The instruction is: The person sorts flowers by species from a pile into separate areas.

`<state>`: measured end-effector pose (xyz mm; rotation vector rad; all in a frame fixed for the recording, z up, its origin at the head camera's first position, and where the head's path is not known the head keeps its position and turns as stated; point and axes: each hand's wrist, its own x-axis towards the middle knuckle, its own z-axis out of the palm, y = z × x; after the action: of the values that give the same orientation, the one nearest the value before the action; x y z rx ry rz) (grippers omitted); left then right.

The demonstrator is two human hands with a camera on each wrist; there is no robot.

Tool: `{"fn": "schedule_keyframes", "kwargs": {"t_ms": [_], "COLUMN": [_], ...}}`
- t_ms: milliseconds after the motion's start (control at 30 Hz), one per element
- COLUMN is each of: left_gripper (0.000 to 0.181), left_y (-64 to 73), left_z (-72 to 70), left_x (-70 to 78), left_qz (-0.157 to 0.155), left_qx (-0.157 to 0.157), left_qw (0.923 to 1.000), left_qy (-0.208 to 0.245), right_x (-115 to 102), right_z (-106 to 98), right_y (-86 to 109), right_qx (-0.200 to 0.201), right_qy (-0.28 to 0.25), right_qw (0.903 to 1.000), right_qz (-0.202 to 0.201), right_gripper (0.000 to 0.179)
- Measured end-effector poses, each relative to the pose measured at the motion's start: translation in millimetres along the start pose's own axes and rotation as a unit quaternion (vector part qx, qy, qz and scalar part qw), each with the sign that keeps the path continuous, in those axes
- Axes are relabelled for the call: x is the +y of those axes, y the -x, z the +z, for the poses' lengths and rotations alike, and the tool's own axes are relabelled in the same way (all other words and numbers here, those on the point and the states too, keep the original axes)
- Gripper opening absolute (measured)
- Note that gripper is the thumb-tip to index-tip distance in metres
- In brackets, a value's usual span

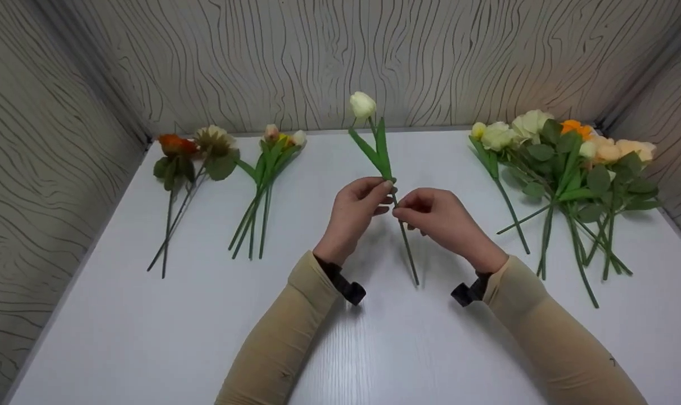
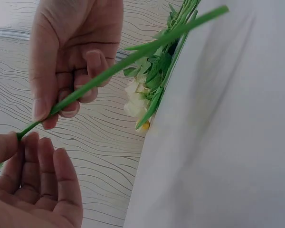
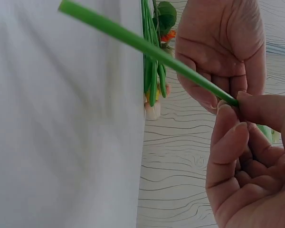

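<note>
A white tulip (image 1: pixel 363 105) with a green stem and two long leaves is held up over the middle of the table, its bloom pointing away. My left hand (image 1: pixel 358 212) pinches the stem just under the leaves between thumb and fingers. Slightly lower, my right hand (image 1: pixel 444 220) pinches the same stem with thumb and forefinger. In the left wrist view the bare lower stem (image 2: pixel 133 57) runs out past both hands. The right wrist view shows the cut end of the stem (image 3: pixel 71 9) above the white surface, while the bloom is mostly hidden there.
On the white table (image 1: pixel 149 349), an orange flower (image 1: pixel 177 145) and a cream flower (image 1: pixel 213 139) lie far left. Beside them is a small bunch of tulips (image 1: pixel 270 163). A large mixed pile of flowers (image 1: pixel 576 163) lies at the right. A patterned wall (image 1: pixel 295 62) stands behind.
</note>
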<state>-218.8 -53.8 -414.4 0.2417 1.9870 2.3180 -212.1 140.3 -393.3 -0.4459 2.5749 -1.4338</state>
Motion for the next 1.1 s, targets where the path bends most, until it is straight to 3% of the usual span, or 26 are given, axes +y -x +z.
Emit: {"fn": "schedule_keyframes", "kwargs": {"t_ms": [133, 367, 533, 833, 967, 1100], "left_gripper": [0.024, 0.026, 0.027, 0.022, 0.021, 0.021], "left_y": [1.9, 1.2, 1.4, -0.7, -2.3, -6.1], "left_z": [3.0, -4.7, -3.2, -2.3, -16.4, -50.1], "left_x": [3.7, 10.0, 6.3, 2.4, 8.1, 20.6], "left_qz": [0.002, 0.017, 0.021, 0.028, 0.018, -0.004], "left_qx": [0.006, 0.044, 0.041, 0.045, 0.049, 0.058], "left_qw": [1.0, 0.9975, 0.9966, 0.9981, 0.9986, 0.9956], "left_qy": [0.008, 0.053, 0.068, 0.032, -0.001, -0.073], "right_x": [5.7, 11.3, 11.8, 12.1, 12.9, 15.1], "right_z": [6.4, 13.4, 13.9, 14.3, 13.4, 10.4], "right_y": [5.7, 10.3, 12.1, 11.6, 10.9, 11.0], "right_qx": [-0.008, -0.079, -0.069, -0.069, -0.065, -0.055], "right_qy": [-0.034, -0.06, -0.06, -0.074, -0.076, -0.088], "right_qw": [0.9994, 0.9949, 0.9955, 0.9945, 0.9948, 0.9945], "right_qz": [0.004, 0.017, 0.022, 0.027, 0.018, 0.014], "right_gripper": [0.025, 0.02, 0.018, 0.022, 0.03, 0.035]}}
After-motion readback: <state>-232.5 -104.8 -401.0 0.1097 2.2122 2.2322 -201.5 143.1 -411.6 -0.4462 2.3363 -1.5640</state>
